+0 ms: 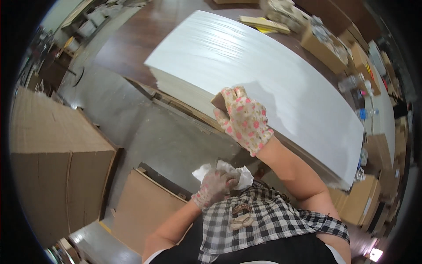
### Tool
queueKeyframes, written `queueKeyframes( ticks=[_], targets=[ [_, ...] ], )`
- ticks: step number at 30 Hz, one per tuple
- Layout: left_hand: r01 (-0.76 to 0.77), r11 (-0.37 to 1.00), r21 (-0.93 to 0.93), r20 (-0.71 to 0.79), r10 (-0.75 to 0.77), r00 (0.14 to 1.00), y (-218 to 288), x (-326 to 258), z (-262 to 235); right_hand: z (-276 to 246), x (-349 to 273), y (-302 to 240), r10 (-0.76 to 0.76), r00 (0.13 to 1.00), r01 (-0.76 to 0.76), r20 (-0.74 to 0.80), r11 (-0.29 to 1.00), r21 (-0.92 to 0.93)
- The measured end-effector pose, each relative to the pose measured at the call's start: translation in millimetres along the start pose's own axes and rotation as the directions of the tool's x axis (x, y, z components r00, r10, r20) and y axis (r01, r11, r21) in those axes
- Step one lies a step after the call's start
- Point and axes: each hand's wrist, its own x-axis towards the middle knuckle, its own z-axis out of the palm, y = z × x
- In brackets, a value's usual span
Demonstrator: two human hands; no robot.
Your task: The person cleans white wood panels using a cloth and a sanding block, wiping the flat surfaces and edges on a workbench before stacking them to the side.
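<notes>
My right hand [247, 119], in a floral-print glove, is closed around a small brown pad [218, 101]. It is held over the near left edge of a tall stack of white glossy sheets [206, 48]; whether the pad touches them I cannot tell. Lower down, close to my checked apron, my left hand [215, 187] wears a similar glove with greyed fingers. Its fingers are closed on a crumpled white cloth [243, 177], whose ends stick out on both sides.
The stack lies on a dark brown table [132, 44]. A tall pile of brown cardboard [57, 167] stands at the left, with a low flat brown board [143, 207] beside it. Cardboard boxes [323, 50] and plastic bottles [351, 82] line the right side.
</notes>
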Motion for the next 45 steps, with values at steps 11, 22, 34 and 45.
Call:
queueKeyframes(
  ticks=[11, 22, 34, 45],
  targets=[
    [0.313, 0.949, 0.023, -0.063, -0.311, 0.948, 73, -58, 64, 9, 69, -69, -0.337, 0.941, 0.337, -0.015, 0.941, -0.012],
    [0.420, 0.901, -0.110, -0.443, -0.423, 0.791, 27, -42, 11, -30, 13, -20, -0.254, 0.955, 0.253, 0.154, 0.967, 0.025],
    [0.214, 0.902, -0.374, -0.829, -0.429, 0.359, -115, 34, -121, -96, -178, 93, 0.350, 0.937, -0.327, -0.010, 0.884, 0.335],
    [0.327, 0.851, 0.412, -0.692, 0.059, 0.719, -134, 100, -98, -103, -209, 126, 0.611, 0.775, -0.417, -0.158, 0.683, 0.600]
  ],
)
